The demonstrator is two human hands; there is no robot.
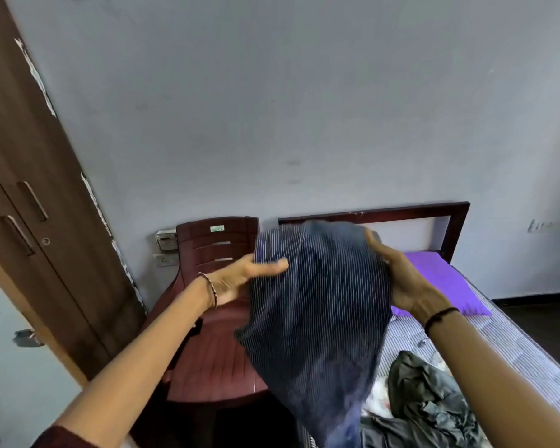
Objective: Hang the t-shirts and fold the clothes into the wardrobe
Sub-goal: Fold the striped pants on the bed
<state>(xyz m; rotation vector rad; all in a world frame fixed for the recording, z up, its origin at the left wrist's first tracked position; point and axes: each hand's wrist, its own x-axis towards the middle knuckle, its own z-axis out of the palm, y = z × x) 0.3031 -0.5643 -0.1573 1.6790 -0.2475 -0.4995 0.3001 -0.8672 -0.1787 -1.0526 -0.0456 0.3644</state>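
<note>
Hanging in the air between both hands, the dark pinstriped garment (pixel 317 302) droops above the maroon plastic chair (pixel 214 253) and the near edge of the bed (pixel 404 341). The left hand (pixel 240 279) holds its left edge, thumb laid across the front and fingers hidden behind the cloth, and the right hand (pixel 404 282) grips the right edge likewise. A crumpled grey garment (pixel 434 399) lies on the bed below; the brown wardrobe (pixel 29 189) stands closed at far left.

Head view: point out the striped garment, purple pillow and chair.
striped garment (pixel 320 302): head view, middle of the hanging cloth.
purple pillow (pixel 443 282): head view, centre of its top face.
chair (pixel 207 236): head view, upper backrest.
</note>
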